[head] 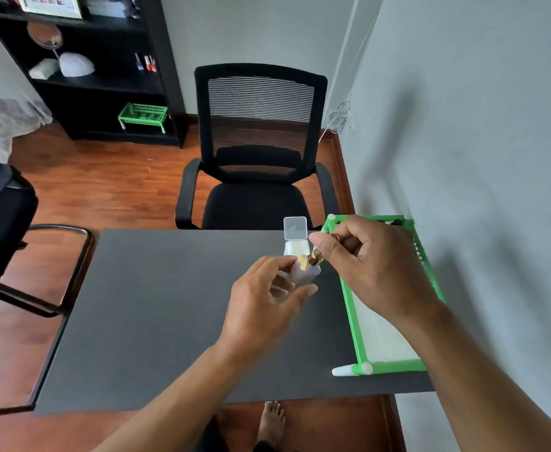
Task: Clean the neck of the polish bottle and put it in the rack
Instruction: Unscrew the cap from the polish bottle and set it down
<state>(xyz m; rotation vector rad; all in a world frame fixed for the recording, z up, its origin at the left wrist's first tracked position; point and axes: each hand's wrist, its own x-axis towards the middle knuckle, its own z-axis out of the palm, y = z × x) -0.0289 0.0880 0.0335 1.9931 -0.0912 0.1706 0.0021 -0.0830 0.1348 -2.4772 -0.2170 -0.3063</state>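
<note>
Two bare hands work over a small polish bottle (306, 275) held above a dark grey table (169, 305), toward its far right part. The bottle is pale, lilac-tinted and blurred. The left hand (264, 308) has thumb and fingers closed around the bottle's body. The right hand (365, 265) pinches a gold ribbed cap (315, 256) between thumb and fingers, right at the top of the bottle; whether the cap is threaded on or already lifted free cannot be told. A small yellow shape at the neck is too blurred to name.

Just behind the bottle stands a small clear plastic box (296, 238), its hinged lid raised, white contents inside. To the right, along the table's edge by the wall, lies a green plastic rack (352, 316) with a white floor, partly hidden under the right forearm.

Likely risks: the bottle looks tilted, so with the cap off polish could run down the neck or onto the table. A loose left-hand hold could let it slip. The right forearm, close over the rack, could nudge it toward the table's edge.
</note>
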